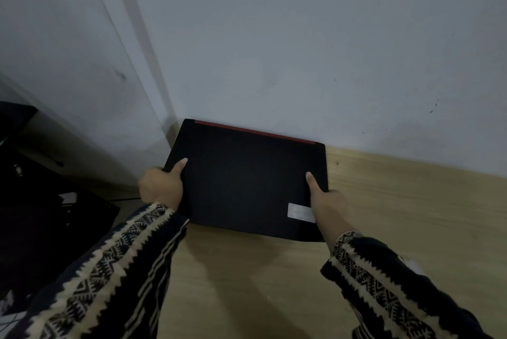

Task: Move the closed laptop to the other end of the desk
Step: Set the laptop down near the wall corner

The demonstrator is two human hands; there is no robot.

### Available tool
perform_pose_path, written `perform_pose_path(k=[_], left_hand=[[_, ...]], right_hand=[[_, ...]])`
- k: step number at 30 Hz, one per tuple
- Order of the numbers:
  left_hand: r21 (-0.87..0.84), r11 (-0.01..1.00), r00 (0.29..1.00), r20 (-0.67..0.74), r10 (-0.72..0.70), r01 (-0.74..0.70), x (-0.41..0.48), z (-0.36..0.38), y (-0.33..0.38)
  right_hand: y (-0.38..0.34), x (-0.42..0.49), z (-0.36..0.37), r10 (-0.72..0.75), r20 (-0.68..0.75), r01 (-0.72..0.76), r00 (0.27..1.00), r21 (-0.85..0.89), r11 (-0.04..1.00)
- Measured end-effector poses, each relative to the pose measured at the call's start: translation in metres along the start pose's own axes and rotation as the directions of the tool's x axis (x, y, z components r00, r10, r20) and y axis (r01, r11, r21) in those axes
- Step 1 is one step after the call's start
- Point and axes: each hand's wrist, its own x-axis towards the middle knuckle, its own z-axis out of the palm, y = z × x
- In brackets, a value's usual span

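Two bare hands, left hand (162, 186), right hand (327, 202), dark sleeves (109, 270) with cream zigzag patterning

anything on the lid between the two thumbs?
Head view: bare black lid of the laptop between left hand and right hand; the white sticker sits lower, by the right hand.

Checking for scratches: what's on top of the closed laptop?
On the laptop lid: a pale sticker, the left hand thumb and right hand thumb. The fingers underneath are hidden.

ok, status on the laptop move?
Left hand and right hand gripping the side edges of the closed laptop. Laptop at the desk's left end, against the wall. Desk surface to the right unobstructed.
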Motion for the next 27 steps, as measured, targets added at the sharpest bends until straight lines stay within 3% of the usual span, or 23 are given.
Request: perform_pose_path(k=[8,12,16,22,25,27], left_hand=[[0.052,0.996,0.997,-0.014,-0.078,0.079,-0.006,0.009,0.006],[0.099,0.989,0.994,0.002,-0.112,0.111,-0.001,0.009,0.011],[0.105,0.989,0.994,-0.046,-0.101,0.106,-0.001,0.013,0.010],[0.075,0.981,0.979,-0.117,-0.168,0.178,-0.002,0.018,0.012],[0.083,0.979,0.976,-0.122,-0.178,0.189,-0.001,0.022,0.013],[0.087,0.983,0.982,-0.115,-0.150,0.160,0.000,0.023,0.011]], right_hand=[[-0.010,0.007,0.002,0.027,0.026,-0.027,0.999,0.020,0.999],[-0.016,0.005,0.003,0.034,0.027,-0.032,0.999,-0.075,0.997],[-0.005,0.010,0.002,-0.057,0.109,0.060,0.992,-0.021,0.998],[0.003,0.004,-0.006,-0.133,0.064,0.130,0.989,0.050,0.990],[-0.003,0.007,-0.012,-0.164,0.046,0.168,0.985,-0.103,0.980],[-0.011,0.012,-0.017,-0.280,0.020,0.274,0.960,-0.291,0.917]])
